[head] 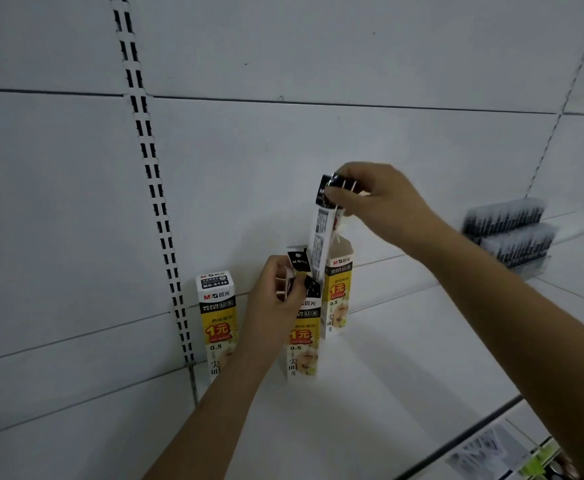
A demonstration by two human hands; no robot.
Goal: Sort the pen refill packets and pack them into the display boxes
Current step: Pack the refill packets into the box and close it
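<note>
Three tall white-and-yellow display boxes stand on a white shelf point(404, 358): a shut left box point(217, 320), a middle box point(302, 344) and a right box point(338, 296) with its top flap open. My right hand point(380, 199) pinches the black top of a long refill packet point(323, 233), whose lower end sits in the mouth of the right box. My left hand point(276, 299) grips several black-topped refill packets point(299, 268) above the middle box, hiding that box's top.
A slotted metal upright point(152, 188) runs down the white back panel at the left. Stacked clear trays of dark refills point(508, 233) sit at the shelf's far right. Printed goods point(491, 448) show on a lower shelf at bottom right.
</note>
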